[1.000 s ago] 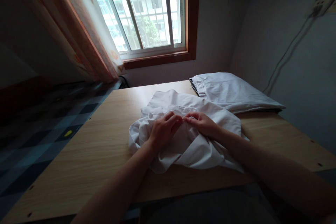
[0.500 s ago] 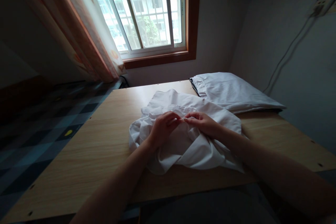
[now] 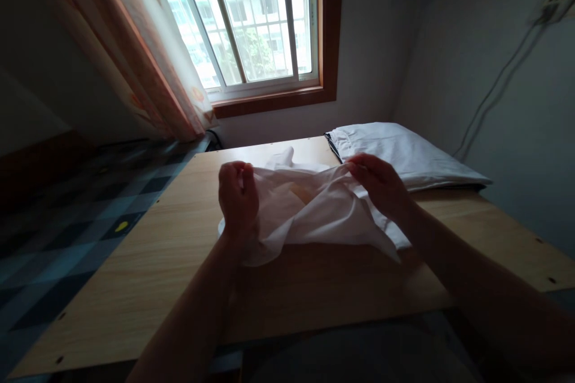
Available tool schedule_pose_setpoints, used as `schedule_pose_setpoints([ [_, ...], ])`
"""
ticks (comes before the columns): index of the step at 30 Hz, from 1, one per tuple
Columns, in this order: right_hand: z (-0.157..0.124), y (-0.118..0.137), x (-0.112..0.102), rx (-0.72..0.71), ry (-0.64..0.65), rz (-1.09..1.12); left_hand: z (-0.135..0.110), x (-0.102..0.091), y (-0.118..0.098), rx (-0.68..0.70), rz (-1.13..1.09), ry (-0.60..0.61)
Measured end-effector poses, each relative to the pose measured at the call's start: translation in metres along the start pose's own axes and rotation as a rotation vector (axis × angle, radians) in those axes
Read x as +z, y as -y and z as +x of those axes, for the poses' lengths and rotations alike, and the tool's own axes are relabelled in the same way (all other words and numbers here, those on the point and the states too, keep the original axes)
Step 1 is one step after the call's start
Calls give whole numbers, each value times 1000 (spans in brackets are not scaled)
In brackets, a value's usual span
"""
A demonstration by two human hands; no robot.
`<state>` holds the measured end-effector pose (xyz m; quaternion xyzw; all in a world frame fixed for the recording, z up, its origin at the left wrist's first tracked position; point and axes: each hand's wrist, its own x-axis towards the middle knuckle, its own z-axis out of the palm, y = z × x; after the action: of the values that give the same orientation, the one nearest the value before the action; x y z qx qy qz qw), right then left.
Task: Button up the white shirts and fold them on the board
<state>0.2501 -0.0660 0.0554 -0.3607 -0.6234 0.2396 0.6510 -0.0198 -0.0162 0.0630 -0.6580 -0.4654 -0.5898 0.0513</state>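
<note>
A thin, crumpled white garment [image 3: 314, 215], shirt-like in its fabric, is stretched between my two hands above the wooden board. My left hand [image 3: 238, 194] is closed, pinching its upper edge at the left. On the right, my right hand [image 3: 380, 179] grips the same edge between thumb and fingers. The cloth hangs in folds toward me, and its rear part still rests on the board. Light passes through the raised fabric. Its exact cut is hidden in the folds.
A folded white cloth item [image 3: 404, 152] with dark fabric under it lies at the board's back right. The wooden tabletop [image 3: 166, 251] borders a checked bedspread [image 3: 58, 233] on the left. Beyond are a curtain [image 3: 148, 72], a barred window [image 3: 256, 24] and a wall socket [image 3: 557, 3].
My hands have moved apart from a close pinch at the middle, left hand leftward and right hand rightward, both rising. The garment's upper edge has been lifted and spread between them.
</note>
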Motion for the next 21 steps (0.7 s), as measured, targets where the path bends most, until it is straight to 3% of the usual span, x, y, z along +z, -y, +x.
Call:
schedule_pose_setpoints([
  [4,9,5,-15,-184,-97,-43,11,-11,3,-18,81,-127],
  [7,14,-1,-21,-179,-179,-41,8,-11,1,78,85,-115],
  [14,11,-25,-13,253,-231,-64,-17,-1,-19,526,135,93],
  [17,8,-27,-7,283,-196,-36,-28,3,-34,700,86,275],
  [21,5,-20,-4,199,-136,-98,-37,14,-37,656,74,431],
])
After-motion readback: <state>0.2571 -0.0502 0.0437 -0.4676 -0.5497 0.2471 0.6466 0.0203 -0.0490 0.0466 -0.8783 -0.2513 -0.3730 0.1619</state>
